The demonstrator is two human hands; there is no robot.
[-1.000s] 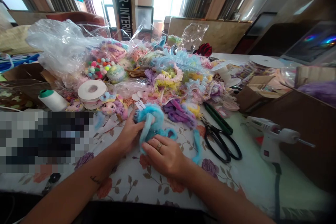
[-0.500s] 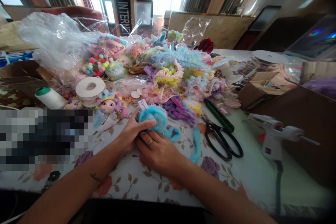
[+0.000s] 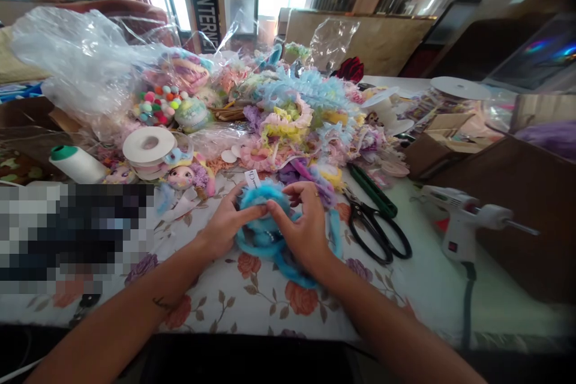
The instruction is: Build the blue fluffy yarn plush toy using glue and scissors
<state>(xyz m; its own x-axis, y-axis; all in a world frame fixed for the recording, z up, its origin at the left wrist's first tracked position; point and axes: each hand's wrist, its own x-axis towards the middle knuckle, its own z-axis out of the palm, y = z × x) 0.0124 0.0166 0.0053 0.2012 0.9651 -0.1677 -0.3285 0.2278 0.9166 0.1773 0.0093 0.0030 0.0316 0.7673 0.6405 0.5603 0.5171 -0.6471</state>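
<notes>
Both hands meet over a fluffy blue trim that lies coiled on the floral tablecloth. My left hand pinches the wound blue bundle from the left. My right hand, ring on one finger, closes its fingers on the same bundle from the right, and a loop of the trim trails out under its wrist. A small white tag sticks up just behind the bundle.
Black scissors and a green-handled tool lie right of my hands, then a white glue gun. Behind lies a heap of pastel ruffled trims, plastic bags, a white ribbon spool, a thread cone, a small doll. Cardboard boxes stand at the right.
My right hand has moved up from the cloth in front of the bundle to grip it from the right. The trim's tail now loops beneath that hand. The view has tilted slightly.
</notes>
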